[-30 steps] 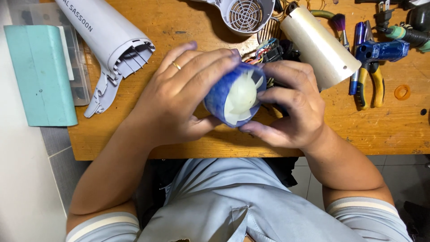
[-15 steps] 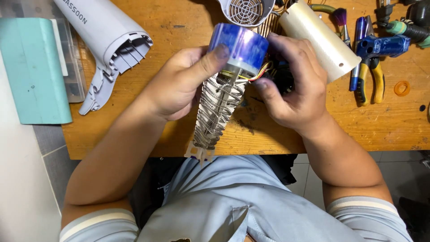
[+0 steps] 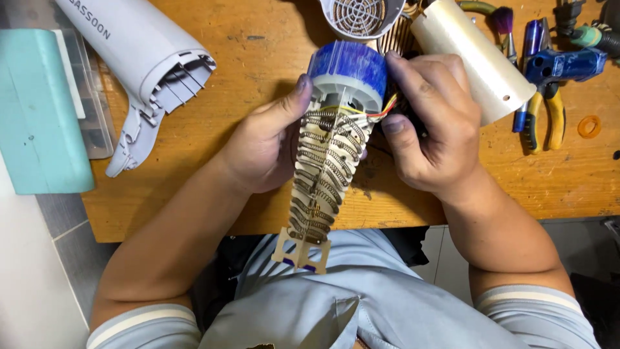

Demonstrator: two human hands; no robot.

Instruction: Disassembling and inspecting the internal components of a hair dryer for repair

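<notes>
The heating coil assembly [image 3: 323, 174] we clamp between both hands, left hand [image 3: 265, 145] and right hand [image 3: 429, 132] gripping its blue fan housing [image 3: 347, 68], so the coils hang clear toward us

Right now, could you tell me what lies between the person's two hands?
In the head view, the coiled heating element with its blue fan housing sits between left hand and right hand, both gripping it.

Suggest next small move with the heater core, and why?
Probably turn the core slightly to bring the wires into view. Left hand and right hand both grip it near the blue fan end, and the coil end hangs unsupported.
</notes>
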